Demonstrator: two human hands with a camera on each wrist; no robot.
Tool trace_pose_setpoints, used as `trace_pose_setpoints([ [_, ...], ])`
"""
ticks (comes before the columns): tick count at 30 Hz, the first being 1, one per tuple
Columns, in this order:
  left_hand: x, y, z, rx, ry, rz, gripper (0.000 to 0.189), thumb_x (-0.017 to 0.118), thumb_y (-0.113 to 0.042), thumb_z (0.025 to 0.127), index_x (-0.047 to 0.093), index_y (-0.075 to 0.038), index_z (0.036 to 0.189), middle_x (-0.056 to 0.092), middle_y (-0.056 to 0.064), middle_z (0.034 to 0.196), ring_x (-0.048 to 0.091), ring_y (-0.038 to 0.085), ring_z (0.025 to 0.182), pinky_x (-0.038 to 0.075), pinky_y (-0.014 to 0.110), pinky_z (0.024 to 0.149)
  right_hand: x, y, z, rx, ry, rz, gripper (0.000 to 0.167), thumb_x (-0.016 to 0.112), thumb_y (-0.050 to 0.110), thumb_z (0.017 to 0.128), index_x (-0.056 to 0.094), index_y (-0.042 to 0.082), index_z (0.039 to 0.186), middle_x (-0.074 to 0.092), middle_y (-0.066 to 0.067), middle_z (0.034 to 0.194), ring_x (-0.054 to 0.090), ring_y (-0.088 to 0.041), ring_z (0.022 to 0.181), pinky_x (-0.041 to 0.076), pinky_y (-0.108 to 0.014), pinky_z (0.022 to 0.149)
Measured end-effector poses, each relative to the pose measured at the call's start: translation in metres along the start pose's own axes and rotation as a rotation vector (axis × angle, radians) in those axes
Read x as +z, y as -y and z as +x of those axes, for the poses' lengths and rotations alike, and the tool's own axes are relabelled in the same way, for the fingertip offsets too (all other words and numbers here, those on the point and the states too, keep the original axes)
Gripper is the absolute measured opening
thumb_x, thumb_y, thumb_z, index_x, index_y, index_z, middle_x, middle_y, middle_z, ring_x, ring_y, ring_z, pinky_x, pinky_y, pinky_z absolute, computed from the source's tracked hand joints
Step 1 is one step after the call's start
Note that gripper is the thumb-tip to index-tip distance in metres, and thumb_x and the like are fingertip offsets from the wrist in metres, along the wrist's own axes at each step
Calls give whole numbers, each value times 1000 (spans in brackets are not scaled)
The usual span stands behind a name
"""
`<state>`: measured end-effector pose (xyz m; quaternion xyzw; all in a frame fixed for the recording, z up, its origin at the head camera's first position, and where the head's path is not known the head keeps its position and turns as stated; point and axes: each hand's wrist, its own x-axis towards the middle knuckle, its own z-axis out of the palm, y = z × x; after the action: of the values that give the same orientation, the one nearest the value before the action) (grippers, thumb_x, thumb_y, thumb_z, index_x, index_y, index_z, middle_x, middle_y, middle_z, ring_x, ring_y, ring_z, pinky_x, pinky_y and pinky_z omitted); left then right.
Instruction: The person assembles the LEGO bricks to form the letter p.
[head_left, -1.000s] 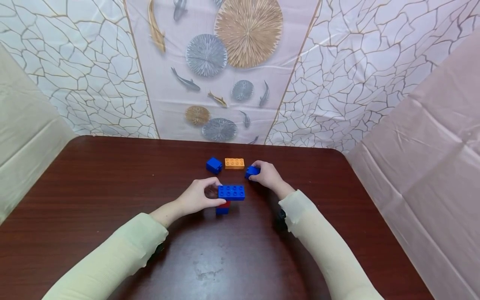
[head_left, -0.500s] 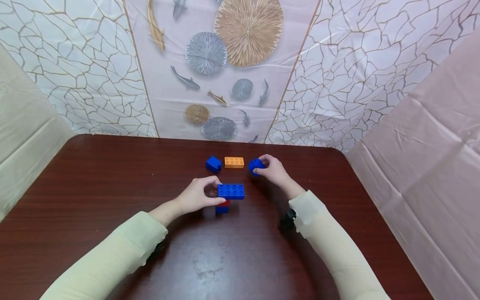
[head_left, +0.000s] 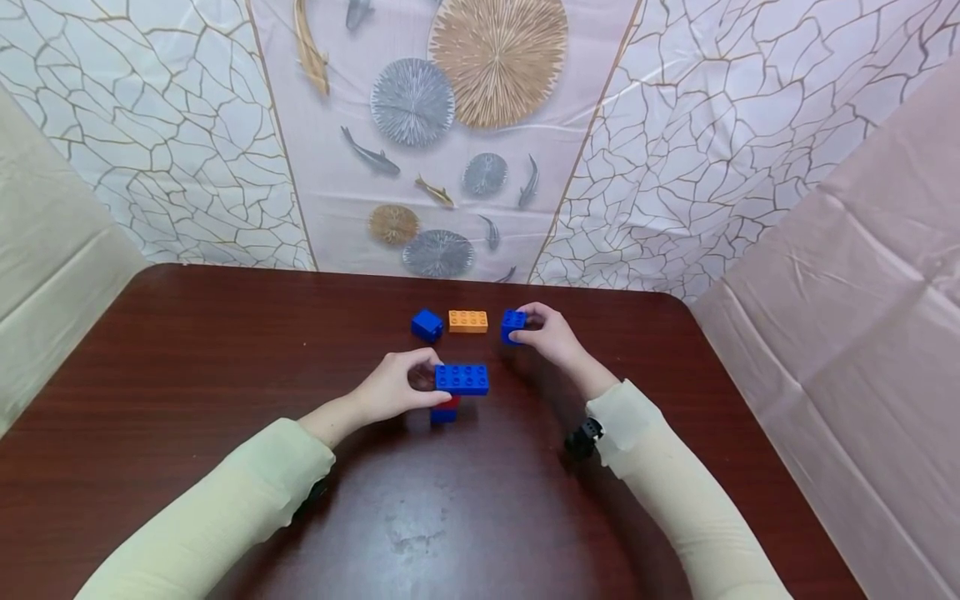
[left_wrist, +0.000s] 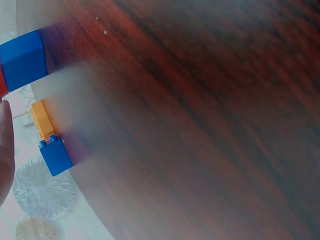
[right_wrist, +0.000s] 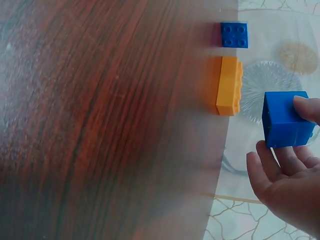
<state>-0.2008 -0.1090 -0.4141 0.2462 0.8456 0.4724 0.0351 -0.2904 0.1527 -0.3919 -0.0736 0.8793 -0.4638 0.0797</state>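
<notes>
"What did I just change?"
"You turned the small blue brick [head_left: 513, 320] studs-up, your right hand [head_left: 553, 335] pinching it right of the orange brick [head_left: 468, 322]; its studs seemed to match the stack's [head_left: 459, 390] direction."
"And my left hand [head_left: 392, 387]?"
"It kept gripping the stack by its left end. Another blue brick [head_left: 427, 325] lay on the dark, glossy table [head_left: 225, 358], before a patterned cloth [head_left: 457, 187]."

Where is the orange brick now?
In the head view, the orange brick lies near the far edge of the table, between a loose blue brick on its left and the right hand on its right.
</notes>
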Motion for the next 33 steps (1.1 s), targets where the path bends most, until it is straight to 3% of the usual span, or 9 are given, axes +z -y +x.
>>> trace_pose_setpoints([
  [8,-1,0,0,5,-5,-1,27,77,-23,77,58,-13,93,66,4,90,60,13,78,54,26,73,-2,10,-7,-7,12,31,36,69,15,84,56,4,115,61,-19,116,55,-27,104,46,-32,84],
  [22,0,2,1,4,8,-11,27,77,-26,77,58,-14,93,67,3,92,60,14,80,54,26,73,5,38,-24,-116,38,57,38,72,15,82,60,5,116,63,-18,110,56,-25,97,47,-30,83],
  [33,0,3,1,26,8,-8,26,77,-24,77,58,-13,92,67,3,90,62,14,79,54,26,73,19,59,-41,-195,128,68,37,71,14,82,60,5,117,65,-17,109,61,-25,95,52,-35,85],
])
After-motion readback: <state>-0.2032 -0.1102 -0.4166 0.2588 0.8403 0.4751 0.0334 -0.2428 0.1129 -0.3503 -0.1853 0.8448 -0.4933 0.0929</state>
